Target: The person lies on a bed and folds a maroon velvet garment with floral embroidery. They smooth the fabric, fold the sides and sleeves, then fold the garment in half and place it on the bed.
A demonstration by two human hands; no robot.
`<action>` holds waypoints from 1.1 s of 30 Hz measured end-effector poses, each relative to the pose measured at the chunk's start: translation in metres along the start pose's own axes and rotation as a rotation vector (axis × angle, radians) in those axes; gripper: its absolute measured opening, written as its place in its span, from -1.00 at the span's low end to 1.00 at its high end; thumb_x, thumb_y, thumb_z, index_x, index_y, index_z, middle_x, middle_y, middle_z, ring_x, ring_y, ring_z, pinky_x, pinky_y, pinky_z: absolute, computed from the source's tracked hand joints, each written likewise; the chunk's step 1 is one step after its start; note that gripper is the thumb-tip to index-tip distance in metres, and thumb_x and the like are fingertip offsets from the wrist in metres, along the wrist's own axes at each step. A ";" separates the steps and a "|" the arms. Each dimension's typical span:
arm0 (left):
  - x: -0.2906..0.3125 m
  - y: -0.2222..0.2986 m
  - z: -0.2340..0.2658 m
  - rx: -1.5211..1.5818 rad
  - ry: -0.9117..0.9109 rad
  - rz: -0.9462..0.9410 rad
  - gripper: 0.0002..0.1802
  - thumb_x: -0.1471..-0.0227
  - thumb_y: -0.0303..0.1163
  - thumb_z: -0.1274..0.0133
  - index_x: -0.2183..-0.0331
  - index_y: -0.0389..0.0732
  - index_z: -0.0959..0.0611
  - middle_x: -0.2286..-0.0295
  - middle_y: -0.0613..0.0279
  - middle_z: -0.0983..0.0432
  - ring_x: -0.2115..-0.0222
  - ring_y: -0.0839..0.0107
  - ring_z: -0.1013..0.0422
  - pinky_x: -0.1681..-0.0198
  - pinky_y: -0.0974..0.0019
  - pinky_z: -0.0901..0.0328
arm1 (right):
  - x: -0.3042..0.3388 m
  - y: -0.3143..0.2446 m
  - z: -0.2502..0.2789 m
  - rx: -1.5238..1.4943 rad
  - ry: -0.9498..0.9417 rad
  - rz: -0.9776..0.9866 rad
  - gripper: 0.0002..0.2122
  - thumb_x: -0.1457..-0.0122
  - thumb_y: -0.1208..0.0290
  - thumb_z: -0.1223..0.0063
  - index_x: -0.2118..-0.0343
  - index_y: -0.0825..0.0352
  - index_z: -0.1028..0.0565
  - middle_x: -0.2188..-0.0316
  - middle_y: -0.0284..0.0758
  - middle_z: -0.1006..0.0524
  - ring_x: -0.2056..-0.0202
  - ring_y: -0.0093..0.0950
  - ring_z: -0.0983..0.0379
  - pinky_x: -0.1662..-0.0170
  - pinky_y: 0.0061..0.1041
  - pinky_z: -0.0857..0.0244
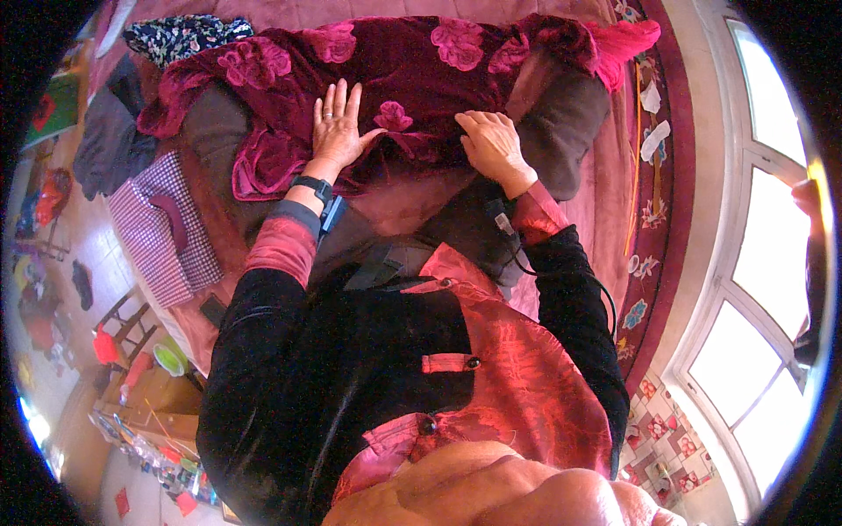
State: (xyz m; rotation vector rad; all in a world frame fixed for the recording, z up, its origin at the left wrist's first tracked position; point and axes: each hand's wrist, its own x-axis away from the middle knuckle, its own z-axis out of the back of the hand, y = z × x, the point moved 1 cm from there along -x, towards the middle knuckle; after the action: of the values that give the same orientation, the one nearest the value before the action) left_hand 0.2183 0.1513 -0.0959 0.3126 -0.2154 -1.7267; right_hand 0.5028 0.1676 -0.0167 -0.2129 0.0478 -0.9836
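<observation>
A dark magenta velvet garment [390, 70] with pink flower patches lies spread in front of me, across my bent legs. My left hand [338, 130] rests flat on it, fingers stretched out and a ring on one finger. On that wrist sits a dark strap with a blue device [331, 213]. My right hand [495, 147] lies palm down on the garment's right part, fingers loosely extended and slightly bent. Neither hand grips the cloth. A bright pink ruffled end [624, 48] of the garment reaches over my right knee.
I sit on a pink bedspread [605, 219]. A checked cloth [167, 228], dark grey clothing [110, 140] and a flowered cloth [184, 37] lie at left. A small chair [127, 324] stands on the floor. Windows [737, 351] line the right, and a cable [605, 294] runs along my right sleeve.
</observation>
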 end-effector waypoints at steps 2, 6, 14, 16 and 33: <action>0.000 -0.001 -0.003 -0.022 -0.102 0.055 0.12 0.09 0.23 -0.17 -0.31 -0.08 -0.05 -0.32 0.02 0.15 -0.33 0.03 0.18 -0.32 -0.15 0.20 | -0.013 -0.003 0.001 0.025 -0.097 -0.059 -0.68 -0.10 0.27 -0.09 0.07 0.17 -0.46 0.22 -0.29 -0.51 0.13 -0.24 -0.43 0.05 -0.16 -0.24; 0.003 -0.002 -0.002 -0.071 -0.158 0.072 0.15 0.11 0.22 -0.20 -0.32 -0.07 -0.03 -0.33 0.03 0.17 -0.34 0.04 0.21 -0.33 -0.13 0.25 | -0.040 -0.020 0.002 -0.046 0.121 -0.118 -0.65 -0.15 0.23 -0.08 0.02 0.21 -0.48 0.18 -0.22 -0.51 0.12 -0.18 -0.42 0.05 -0.20 -0.27; -0.001 0.003 0.019 -0.001 -0.237 0.103 0.12 0.07 0.29 -0.10 -0.31 -0.09 -0.04 -0.31 -0.07 0.15 -0.33 -0.02 0.17 -0.33 -0.13 0.22 | -0.066 -0.040 -0.055 0.126 0.068 -0.216 -0.28 -0.15 -0.17 0.03 -0.29 0.16 -0.20 -0.33 -0.10 -0.10 -0.34 -0.18 0.03 -0.31 -0.02 0.16; -0.008 0.000 0.028 -0.007 -0.297 0.095 -0.03 0.01 0.21 -0.09 -0.27 -0.11 -0.19 -0.28 -0.05 0.00 -0.30 -0.01 0.06 -0.31 -0.16 0.16 | -0.063 -0.037 -0.063 0.149 0.012 -0.255 -0.28 -0.15 -0.17 0.02 -0.29 0.16 -0.20 -0.32 -0.10 -0.11 -0.34 -0.17 0.03 -0.32 -0.02 0.17; -0.024 0.092 0.249 1.867 -0.483 -0.321 -0.69 -0.19 -0.33 0.01 0.18 -0.41 -0.60 0.20 0.06 -0.57 0.14 0.36 -0.47 0.00 0.36 -0.28 | -0.061 -0.028 -0.070 0.079 0.186 -0.157 -0.28 -0.14 -0.22 0.06 -0.27 0.16 -0.22 -0.31 -0.10 -0.13 -0.32 -0.18 -0.01 -0.31 -0.05 0.15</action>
State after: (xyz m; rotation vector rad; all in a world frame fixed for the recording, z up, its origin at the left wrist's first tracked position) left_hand 0.2270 0.1503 0.1704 1.2734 -2.2214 -1.3463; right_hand 0.4361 0.1926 -0.0831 -0.0526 0.1645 -1.1575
